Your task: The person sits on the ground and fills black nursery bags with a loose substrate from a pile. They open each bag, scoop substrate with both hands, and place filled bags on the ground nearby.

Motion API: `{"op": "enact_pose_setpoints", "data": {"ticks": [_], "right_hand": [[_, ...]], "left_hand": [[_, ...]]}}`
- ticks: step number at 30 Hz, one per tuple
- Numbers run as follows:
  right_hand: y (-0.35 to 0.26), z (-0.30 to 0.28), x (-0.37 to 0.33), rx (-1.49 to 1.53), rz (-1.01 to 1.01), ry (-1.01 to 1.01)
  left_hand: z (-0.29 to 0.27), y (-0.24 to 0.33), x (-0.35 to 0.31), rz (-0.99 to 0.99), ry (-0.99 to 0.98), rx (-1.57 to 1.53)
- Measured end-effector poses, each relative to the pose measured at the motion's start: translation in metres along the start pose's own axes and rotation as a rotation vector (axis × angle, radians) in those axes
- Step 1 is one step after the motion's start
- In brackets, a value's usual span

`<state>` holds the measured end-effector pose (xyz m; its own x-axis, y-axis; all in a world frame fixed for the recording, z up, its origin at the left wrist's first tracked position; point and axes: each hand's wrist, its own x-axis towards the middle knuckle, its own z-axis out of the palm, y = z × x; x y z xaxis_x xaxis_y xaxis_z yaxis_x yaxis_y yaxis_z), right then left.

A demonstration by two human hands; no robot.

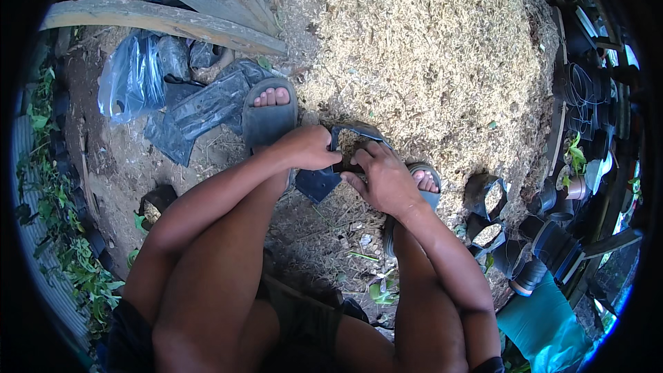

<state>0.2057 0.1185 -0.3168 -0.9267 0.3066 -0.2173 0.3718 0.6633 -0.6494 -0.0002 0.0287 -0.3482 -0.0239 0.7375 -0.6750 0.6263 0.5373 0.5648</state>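
Leafy plants (pixel 52 235) line the far left, then a clear bag (pixel 131 79) beside flat black bags (pixel 214 107). The left hand (pixel 312 147) is closed on the left rim of a black bag (pixel 318 185), which sits between the sandalled feet, just below the husks (pixel 428 48). The right hand (pixel 388 181) curls its fingers at the mouth; whether they pinch it, I cannot tell. Filled bags (pixel 476 199) stand farther right, near a green sheet (pixel 542 324).

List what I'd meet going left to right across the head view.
Corrugated sheet → clear plastic bag → left sandal → left hand → right hand → teal sheet. Both hands are at a black plastic bag, left out because it overlaps them.
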Motion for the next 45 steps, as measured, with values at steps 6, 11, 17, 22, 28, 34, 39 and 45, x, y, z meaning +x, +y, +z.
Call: {"op": "enact_pose_setpoints", "data": {"ticks": [6,11,17,22,28,34,39,45], "right_hand": [[0.001,-0.002,0.001,0.042,0.025,0.016],[0.008,-0.008,0.007,0.168,-0.008,0.182],[0.036,-0.037,0.048,-0.042,-0.007,0.470],[0.059,-0.042,0.107,-0.483,-0.041,0.429],[0.101,-0.050,0.114,-0.884,0.075,0.095],[0.150,-0.061,0.071,-0.811,0.318,0.231],[0.204,-0.069,0.020,-0.771,0.460,0.399],[0.259,-0.135,0.016,-0.645,0.592,0.886]], "left_hand": [[-0.007,0.001,-0.004,0.011,-0.005,-0.022],[-0.010,-0.002,-0.001,-0.011,0.015,-0.030],[-0.010,-0.002,-0.001,-0.030,-0.014,-0.115],[-0.009,0.001,0.002,-0.032,-0.064,-0.162],[-0.006,-0.002,0.002,-0.028,-0.076,-0.217],[-0.005,-0.006,0.001,-0.017,-0.071,-0.149],[-0.005,-0.008,-0.002,0.009,-0.037,-0.137],[0.000,-0.004,-0.005,0.019,-0.042,-0.139]]}}
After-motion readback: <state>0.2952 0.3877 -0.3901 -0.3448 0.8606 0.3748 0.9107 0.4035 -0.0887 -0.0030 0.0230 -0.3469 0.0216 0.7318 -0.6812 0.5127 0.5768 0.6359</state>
